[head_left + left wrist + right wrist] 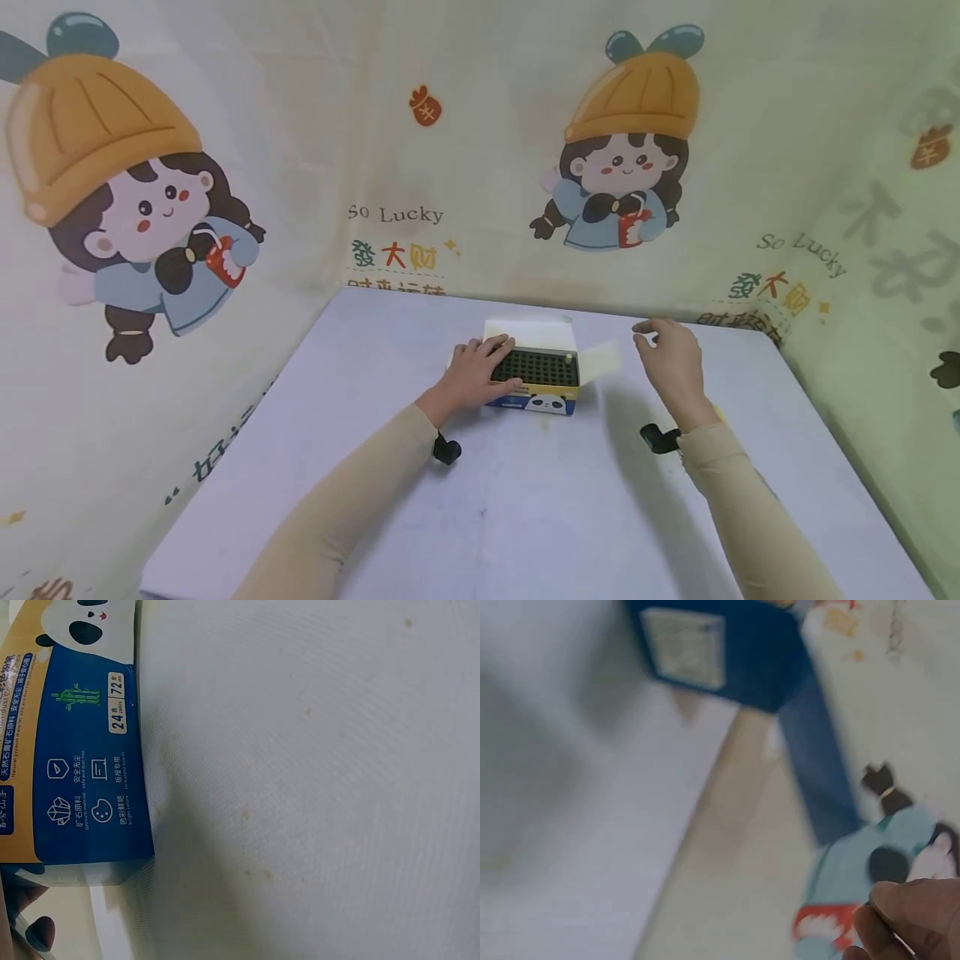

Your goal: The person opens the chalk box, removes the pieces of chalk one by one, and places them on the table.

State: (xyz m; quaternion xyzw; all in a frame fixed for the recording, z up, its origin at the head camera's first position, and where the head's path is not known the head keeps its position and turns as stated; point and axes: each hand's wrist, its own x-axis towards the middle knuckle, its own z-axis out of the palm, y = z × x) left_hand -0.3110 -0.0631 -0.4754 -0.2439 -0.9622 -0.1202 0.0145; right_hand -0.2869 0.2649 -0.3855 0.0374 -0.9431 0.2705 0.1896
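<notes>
An open cardboard chalk box point(536, 400), blue and yellow with a panda on its front, stands on the table. Its black holder point(536, 367) has rows of holes, and one pale chalk stick point(568, 358) shows in the far right corner. My left hand point(476, 371) grips the box's left end, thumb along the front edge and fingers over the top. To the right of the box, my right hand point(671, 362) hangs in the air, apart from it. Its thumb and fingers point(892, 896) bend loosely towards each other, with no object visible between them.
The white inside of the lid point(528, 333) stands up behind the holder, and a pale side flap point(600, 362) sticks out to the right. A white table point(480, 517) lies under everything. Printed cloth point(480, 167) hangs behind it and at the sides.
</notes>
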